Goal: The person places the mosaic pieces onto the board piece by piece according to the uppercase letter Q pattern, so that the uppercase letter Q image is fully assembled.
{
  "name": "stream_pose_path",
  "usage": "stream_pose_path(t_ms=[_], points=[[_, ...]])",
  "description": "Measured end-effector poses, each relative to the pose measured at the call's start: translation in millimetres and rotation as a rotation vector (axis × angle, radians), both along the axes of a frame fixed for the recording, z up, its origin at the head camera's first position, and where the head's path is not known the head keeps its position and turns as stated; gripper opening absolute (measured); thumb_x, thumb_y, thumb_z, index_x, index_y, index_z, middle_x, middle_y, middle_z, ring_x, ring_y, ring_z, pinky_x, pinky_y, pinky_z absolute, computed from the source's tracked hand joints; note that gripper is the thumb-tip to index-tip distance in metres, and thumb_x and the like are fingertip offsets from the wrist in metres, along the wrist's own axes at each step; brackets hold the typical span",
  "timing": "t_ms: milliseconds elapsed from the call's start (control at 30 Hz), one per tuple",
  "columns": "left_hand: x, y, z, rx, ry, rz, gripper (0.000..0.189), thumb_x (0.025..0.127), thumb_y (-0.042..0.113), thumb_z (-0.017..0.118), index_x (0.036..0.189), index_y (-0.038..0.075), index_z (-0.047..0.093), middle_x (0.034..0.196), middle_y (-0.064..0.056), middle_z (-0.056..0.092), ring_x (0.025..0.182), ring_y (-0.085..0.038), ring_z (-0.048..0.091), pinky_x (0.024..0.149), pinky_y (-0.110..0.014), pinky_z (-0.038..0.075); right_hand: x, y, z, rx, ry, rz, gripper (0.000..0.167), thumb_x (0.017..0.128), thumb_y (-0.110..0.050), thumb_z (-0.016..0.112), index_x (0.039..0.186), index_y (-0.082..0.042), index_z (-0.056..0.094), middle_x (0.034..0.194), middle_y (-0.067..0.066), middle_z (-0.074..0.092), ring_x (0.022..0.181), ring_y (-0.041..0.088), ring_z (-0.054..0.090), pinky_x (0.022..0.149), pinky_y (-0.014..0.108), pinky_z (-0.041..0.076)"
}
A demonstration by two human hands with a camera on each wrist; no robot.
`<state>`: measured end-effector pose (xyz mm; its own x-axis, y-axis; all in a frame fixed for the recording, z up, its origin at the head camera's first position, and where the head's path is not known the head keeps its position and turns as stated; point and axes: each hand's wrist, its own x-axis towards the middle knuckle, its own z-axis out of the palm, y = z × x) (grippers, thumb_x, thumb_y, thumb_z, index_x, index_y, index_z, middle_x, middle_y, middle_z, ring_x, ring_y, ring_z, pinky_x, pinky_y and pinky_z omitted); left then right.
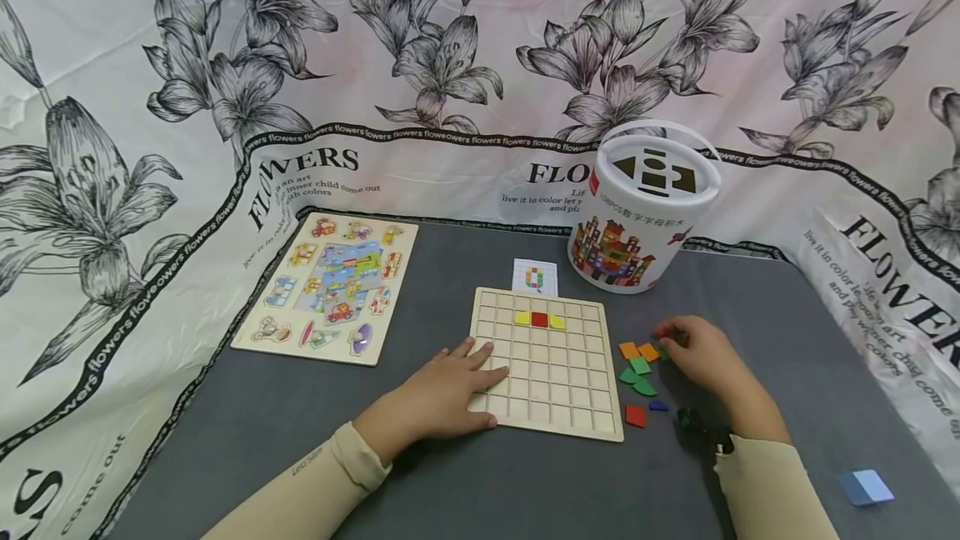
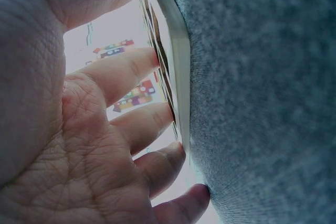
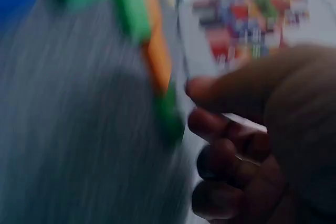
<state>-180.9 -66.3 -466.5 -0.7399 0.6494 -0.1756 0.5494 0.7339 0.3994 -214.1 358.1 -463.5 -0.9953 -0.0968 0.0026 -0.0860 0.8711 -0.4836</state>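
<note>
puzzle (image 1: pixel 303 319) left of the board (image 1: pixel 550 373), card (image 1: pixel 535 277) behind it, bucket (image 1: pixel 637 215) back right, tiles (image 1: pixel 539 320) on the board, loose pieces (image 1: pixel 640 366) to its right

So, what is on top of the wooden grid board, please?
On the wooden grid board, two yellow tiles flank a red square; the left hand covers part of the left edge, hiding anything beneath.

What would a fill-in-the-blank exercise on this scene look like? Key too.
1. The left hand rests on the wooden grid, where visible tiles number ____.
2. The tile between the two yellow tiles is coloured ____.
3. The right hand is near loose tiles coloured orange, green, red and ____.
Missing words: three; red; blue
</note>
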Motion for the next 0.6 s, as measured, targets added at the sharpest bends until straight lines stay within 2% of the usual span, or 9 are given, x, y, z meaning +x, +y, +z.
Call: stream_pose_path(t_ms=[100,200,333,433,600], points=[[0.1,0.3,0.8,-0.001,-0.005,-0.001,0.071,0.1,0.047,0.077,0.164,0.028,0.053,0.179,-0.009,0.034,0.168,-0.039,0.023,0.131,-0.065,0.029,8.9,15.4,-7.5,-0.031,-0.014,0.03,0.03,0.104,-0.008,0.07,0.131,0.005,0.072,0.113,0.022,0.069,0.087,0.025,0.063,0.073,0.041,0.054],[0.2,-0.9,1.1,0.003,-0.009,0.006,0.071,0.1,0.047,0.077,0.164,0.028,0.053,0.179,-0.009,0.034,0.169,-0.039,0.022,0.131,-0.065,0.028,11.9,21.9,-11.4,-0.061,0.003,0.077,0.036,0.103,-0.008,0.073,0.136,0.004,0.07,0.116,0.021,0.068,0.088,0.021,0.06,0.071,0.036,0.05],[-0.2,-2.5,1.3,0.009,-0.008,0.012,0.071,0.1,0.047,0.077,0.164,0.028,0.053,0.179,-0.009,0.033,0.169,-0.039,0.022,0.131,-0.065,0.028,11.7,23.0,-13.4,-0.05,0.03,0.103,0.031,0.101,-0.008,0.076,0.13,0.003,0.074,0.117,0.019,0.069,0.094,0.02,0.059,0.074,0.034,0.049],[-0.6,-2.4,0.8,0.008,-0.005,0.009,0.071,0.1,0.048,0.077,0.164,0.028,0.053,0.179,-0.008,0.033,0.169,-0.039,0.022,0.131,-0.066,0.028,12.7,22.5,-13.5,-0.062,0.007,0.058,0.027,0.101,-0.009,0.078,0.125,0.003,0.074,0.112,0.018,0.07,0.088,0.018,0.058,0.072,0.032,0.049],[0.2,-0.9,0.2,0.0,-0.008,0.006,0.072,0.1,0.048,0.078,0.164,0.029,0.053,0.179,-0.007,0.033,0.169,-0.038,0.022,0.131,-0.065,0.028,18.7,25.3,-13.4,-0.099,-0.029,-0.077,0.025,0.103,-0.013,0.076,0.12,0.003,0.068,0.103,0.014,0.072,0.082,0.017,0.06,0.068,0.03,0.047]])
